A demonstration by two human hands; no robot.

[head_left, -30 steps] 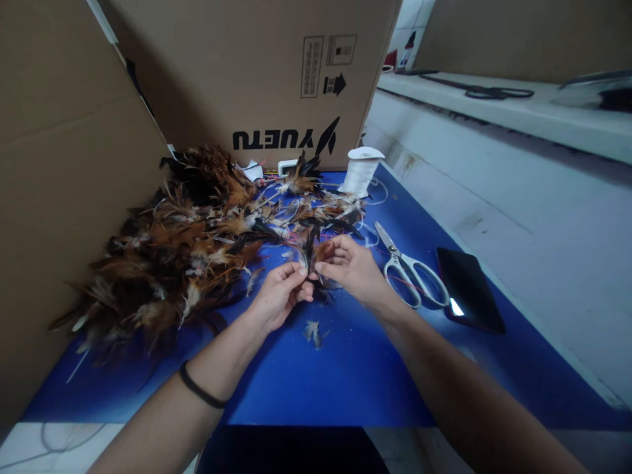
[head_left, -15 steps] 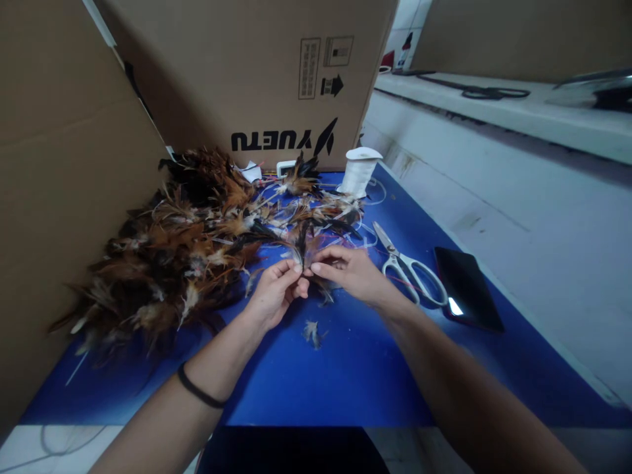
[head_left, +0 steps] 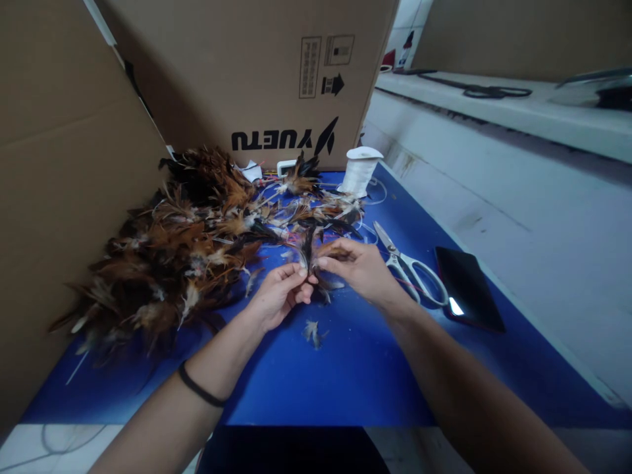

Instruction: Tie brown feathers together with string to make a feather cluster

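Near the middle of the blue table, my left hand pinches a dark feather by its base between thumb and finger, tip pointing away from me. Close on its right is my right hand, thumb and index finger pressed together on a brown feather that is partly covered by the fingers. Small pale fluff lies on the table just below the hands. A big heap of brown and black feathers spreads to the left, and more feathers with thin white ties lie beyond my fingers.
Scissors and a black phone lie on the blue table to the right. A white spool stands at the back. Cardboard panels wall the back and left. Another pair of scissors rests on the ledge.
My right hand has drawn slightly up and away from the left, widening the gap between the fingertips. My left hand, still pinching the dark feather, has shifted a little right.
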